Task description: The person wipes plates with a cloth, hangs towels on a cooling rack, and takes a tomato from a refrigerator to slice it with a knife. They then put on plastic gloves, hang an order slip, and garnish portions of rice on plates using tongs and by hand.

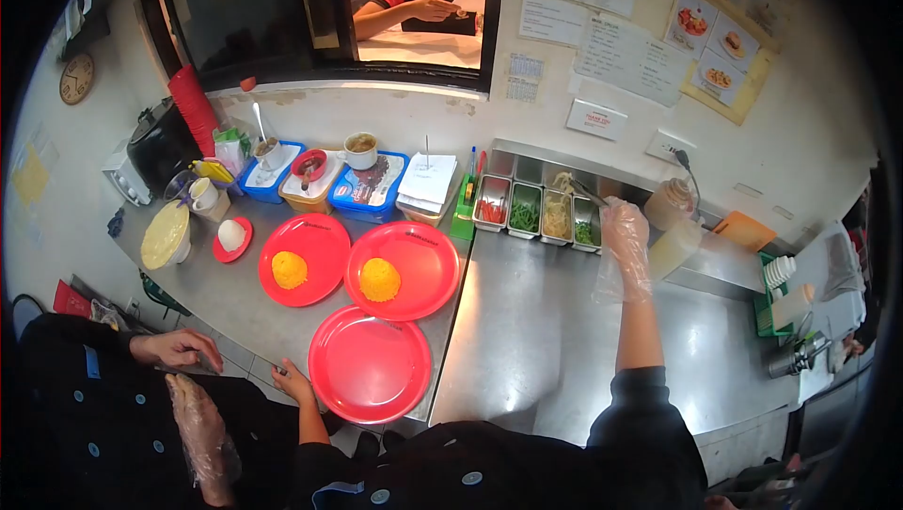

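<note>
My right hand (625,228), in a clear plastic glove, grips metal tongs (590,192) over the steel trays of toppings at the back of the counter. The tongs point toward the pale shredded topping (557,213); green topping (585,232) lies just below them. Bare, my left hand (294,384) is beside the left rim of a bare red plate (370,364), its fingers curled around something small and greyish that I cannot make out. Behind that plate are two more red plates (301,297) (440,295), each with a yellow rice mound (290,270) (380,279).
At left, a co-worker's bare hand (179,348) and gloved hand (199,421) are near my left arm. Tubs (369,192) line the wall beside a green holder (465,214). Another person (423,7) is beyond the window. A green basket (773,298) stands at right.
</note>
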`<action>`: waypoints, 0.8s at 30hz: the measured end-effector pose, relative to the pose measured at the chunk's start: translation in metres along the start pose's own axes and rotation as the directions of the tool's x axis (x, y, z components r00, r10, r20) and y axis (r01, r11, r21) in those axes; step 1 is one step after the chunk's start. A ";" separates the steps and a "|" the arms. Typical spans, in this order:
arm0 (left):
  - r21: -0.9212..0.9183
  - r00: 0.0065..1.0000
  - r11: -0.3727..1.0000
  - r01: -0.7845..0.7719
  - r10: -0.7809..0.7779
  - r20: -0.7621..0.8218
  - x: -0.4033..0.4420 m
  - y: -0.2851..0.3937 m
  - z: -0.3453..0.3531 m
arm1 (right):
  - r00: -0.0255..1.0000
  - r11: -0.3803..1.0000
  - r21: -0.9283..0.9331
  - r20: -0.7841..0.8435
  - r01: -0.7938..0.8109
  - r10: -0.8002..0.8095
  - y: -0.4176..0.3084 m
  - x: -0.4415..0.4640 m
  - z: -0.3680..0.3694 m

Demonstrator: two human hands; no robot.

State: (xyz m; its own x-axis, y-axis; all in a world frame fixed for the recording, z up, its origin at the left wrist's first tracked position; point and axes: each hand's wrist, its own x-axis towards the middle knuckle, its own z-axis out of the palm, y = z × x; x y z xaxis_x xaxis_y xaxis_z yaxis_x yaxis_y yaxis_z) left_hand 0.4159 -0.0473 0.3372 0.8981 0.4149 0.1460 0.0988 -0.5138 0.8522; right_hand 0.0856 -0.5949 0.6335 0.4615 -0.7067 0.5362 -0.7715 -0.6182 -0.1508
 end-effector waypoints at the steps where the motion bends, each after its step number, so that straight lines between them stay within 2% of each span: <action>1: 0.031 1.000 0.999 -0.010 0.010 0.010 0.002 -0.003 0.001 | 1.000 1.000 -0.001 0.008 -0.001 0.001 0.000 -0.002 0.001; 3: 0.071 1.000 0.997 -0.013 0.012 0.020 0.002 -0.007 0.000 | 0.999 1.000 0.020 -0.035 -0.010 0.011 -0.001 -0.006 0.004; 4: 0.032 1.000 0.999 -0.002 0.001 0.026 0.001 -0.003 0.000 | 1.000 1.000 0.020 -0.024 -0.005 0.005 -0.001 -0.008 0.007; 6: 0.011 0.999 1.000 0.022 -0.022 0.024 0.002 -0.003 -0.002 | 0.988 0.992 -0.094 0.121 -0.086 0.097 0.001 -0.014 0.013; 7: 0.038 1.000 0.999 -0.012 0.011 0.030 0.002 -0.006 0.000 | 0.987 0.993 -0.090 0.136 -0.070 0.082 -0.002 -0.015 0.012; 8: 0.063 0.999 0.997 -0.043 0.041 0.032 0.004 -0.009 0.000 | 0.992 0.997 -0.041 0.105 -0.064 0.068 -0.004 -0.014 0.010; 10: 0.047 1.000 0.999 -0.007 0.006 0.022 0.003 -0.004 -0.002 | 0.998 0.997 0.061 0.043 -0.052 0.049 -0.019 -0.011 -0.006; 11: 0.018 0.999 1.000 0.011 -0.012 0.030 0.001 -0.001 -0.003 | 0.998 0.997 0.066 0.054 -0.038 0.035 -0.028 -0.009 -0.017; 13: 0.023 1.000 1.000 0.018 -0.018 0.019 -0.003 0.004 -0.004 | 0.992 0.965 0.247 0.108 -0.086 0.061 -0.058 -0.008 -0.046; 14: 0.022 1.000 1.000 0.013 -0.013 0.018 -0.003 0.007 -0.005 | 0.997 0.936 0.349 0.080 -0.049 0.022 -0.064 -0.008 -0.045; 15: 0.026 1.000 0.999 0.019 -0.019 0.012 -0.002 0.005 -0.005 | 0.996 0.935 0.351 0.085 -0.044 0.015 -0.074 -0.009 -0.045; 17: 0.036 1.000 0.999 0.026 -0.027 0.012 0.000 -0.001 -0.002 | 0.988 0.849 0.527 0.149 -0.038 -0.048 -0.097 -0.011 -0.045; 18: 0.040 0.999 0.999 0.030 -0.031 0.009 0.000 -0.001 -0.003 | 0.995 0.827 0.562 0.089 -0.010 -0.048 -0.099 -0.013 -0.018; 20: 0.030 1.000 1.000 0.002 -0.002 0.020 0.000 -0.002 -0.003 | 0.972 0.876 0.482 0.221 -0.033 -0.085 -0.128 -0.017 -0.006; 22: 0.014 1.000 1.000 0.019 -0.019 0.021 -0.004 0.007 -0.005 | 0.949 0.873 0.486 0.252 0.046 -0.190 -0.158 -0.026 0.016; 24: -0.004 0.999 0.999 0.037 -0.037 0.021 -0.003 0.005 -0.006 | 0.950 0.814 0.529 0.045 0.241 -0.310 -0.167 -0.042 0.078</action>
State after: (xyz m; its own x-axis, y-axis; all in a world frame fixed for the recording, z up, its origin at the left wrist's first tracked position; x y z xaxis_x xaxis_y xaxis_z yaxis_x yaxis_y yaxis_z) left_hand 0.4110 -0.0465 0.3442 0.9027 0.4174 0.1040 0.1301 -0.4953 0.8590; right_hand 0.2295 -0.4887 0.5715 0.6973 -0.4950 0.5184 -0.2849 -0.8551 -0.4333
